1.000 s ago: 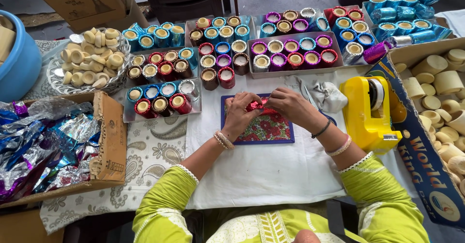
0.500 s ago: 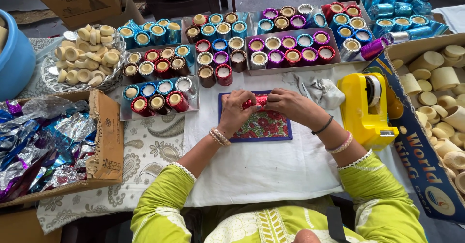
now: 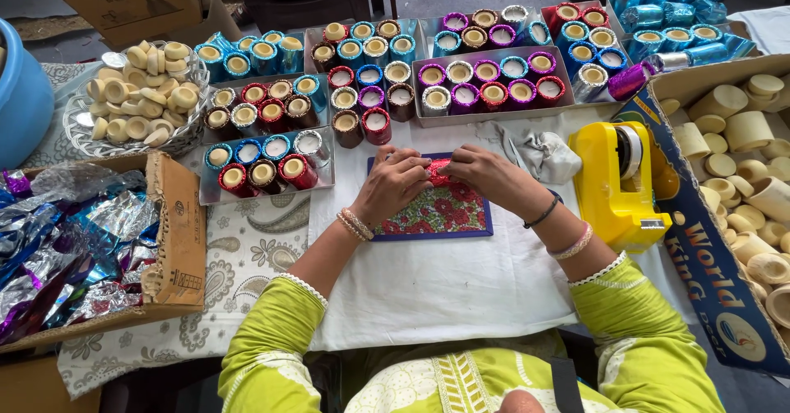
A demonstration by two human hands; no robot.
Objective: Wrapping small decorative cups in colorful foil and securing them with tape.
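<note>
A white cloth (image 3: 461, 285) covers the table in front of you. To your right stands a cardboard box (image 3: 714, 257) of bare cream candle cups, to your left another box (image 3: 177, 240) of crumpled foil sheets (image 3: 70, 248). Along the far edge sit trays of foil-wrapped candle cups (image 3: 485, 71) in red, blue, purple and silver, and a glass bowl (image 3: 82, 133) of unwrapped ones. A yellow tape dispenser (image 3: 617, 184) stands just beside your right wrist. In the middle lies a floral-patterned board with a blue border (image 3: 440, 215). Over its far edge, your left hand (image 3: 393, 184) and right hand (image 3: 485, 174) meet, fingers of both pinching a small red foil-wrapped candle cup (image 3: 439, 171) between them.
</note>
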